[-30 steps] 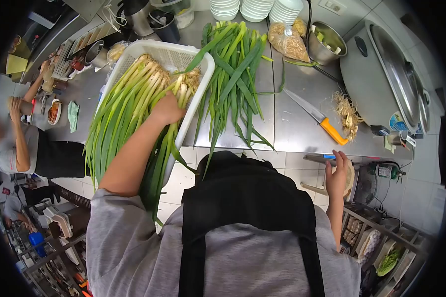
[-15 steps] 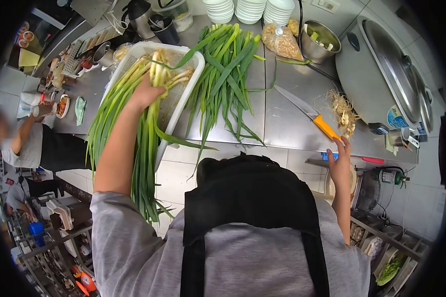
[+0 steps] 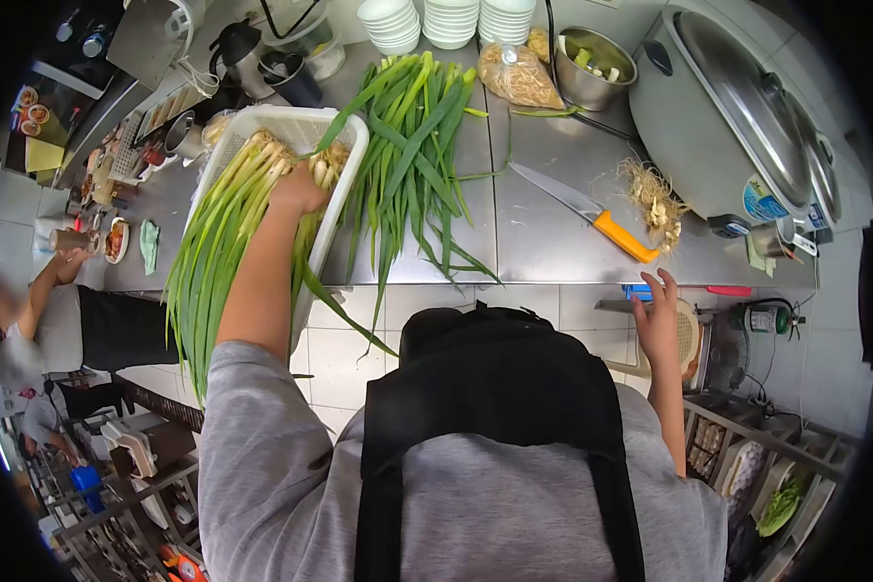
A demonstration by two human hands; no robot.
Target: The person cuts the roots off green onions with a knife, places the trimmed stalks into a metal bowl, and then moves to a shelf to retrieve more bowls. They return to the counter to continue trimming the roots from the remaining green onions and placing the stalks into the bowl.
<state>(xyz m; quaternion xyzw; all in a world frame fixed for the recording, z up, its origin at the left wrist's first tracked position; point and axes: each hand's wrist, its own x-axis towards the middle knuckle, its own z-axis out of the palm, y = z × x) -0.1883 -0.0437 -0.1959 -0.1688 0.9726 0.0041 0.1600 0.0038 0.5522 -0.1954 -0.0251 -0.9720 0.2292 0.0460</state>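
My left hand (image 3: 299, 190) is closed on a bunch of green onions (image 3: 218, 238) lying in a white slotted basket (image 3: 344, 184) on the steel counter, their white root ends up by my fingers and the leaves hanging over the front edge. A second pile of green onions (image 3: 407, 155) lies loose on the counter just right of the basket. My right hand (image 3: 658, 320) hangs empty, fingers apart, below the counter's front edge, under a knife with an orange handle (image 3: 623, 236).
A heap of cut roots (image 3: 650, 194) lies by a large steel cooker (image 3: 737, 116). Stacked white bowls (image 3: 446, 19), a bagged food packet (image 3: 519, 76) and a steel bowl (image 3: 597, 63) stand at the back. Another person (image 3: 58, 310) works at the left counter end.
My left hand lifted a bunch of onions upright, then laid it back down in the basket. My right hand rose toward the knife handle, then dropped a little.
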